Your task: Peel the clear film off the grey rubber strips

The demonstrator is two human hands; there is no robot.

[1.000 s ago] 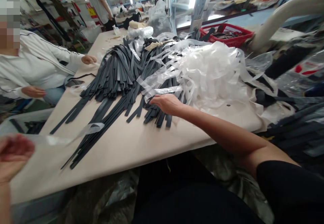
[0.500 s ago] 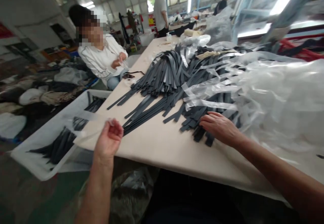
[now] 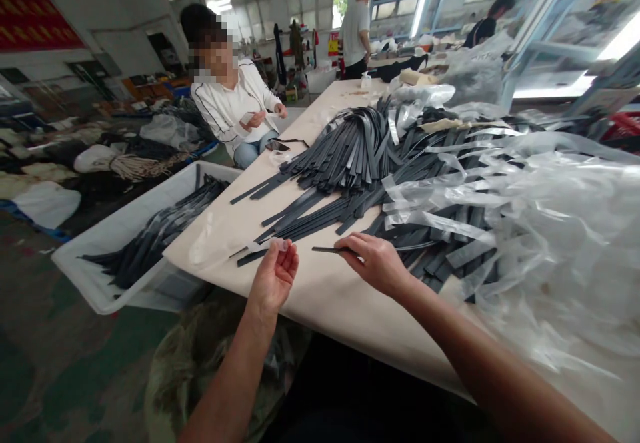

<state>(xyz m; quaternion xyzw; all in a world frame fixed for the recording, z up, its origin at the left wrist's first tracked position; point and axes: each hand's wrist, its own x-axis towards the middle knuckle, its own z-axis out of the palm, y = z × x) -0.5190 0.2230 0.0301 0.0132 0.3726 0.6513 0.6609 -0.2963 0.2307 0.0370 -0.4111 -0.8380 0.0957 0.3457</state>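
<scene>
My left hand (image 3: 274,277) is closed over the table's near edge, pinching the end of a clear plastic sleeve (image 3: 210,241) that trails off to the left. Facing it, my right hand (image 3: 374,259) grips a dark grey strip (image 3: 325,249), whose flat end sticks out towards the left hand. A gap separates the strip from the sleeve. Beyond both hands, a big bundle of dark grey strips (image 3: 345,153) fans out over the table. Long clear plastic sleeves (image 3: 440,223) lie over more strips, right of my right hand.
A white tub (image 3: 107,299) holding dark strips stands beside the table (image 3: 320,296) on the left. A person in a white jacket (image 3: 230,113) sits across the corner, hands on a small pale piece. Dark glasses (image 3: 278,145) lie near the table's edge. Plastic film (image 3: 575,229) heaps up at right.
My right hand has lifted a dark grey strip from the pile and come left with it. My left hand has moved right, towards it, still pinching the sleeve.
</scene>
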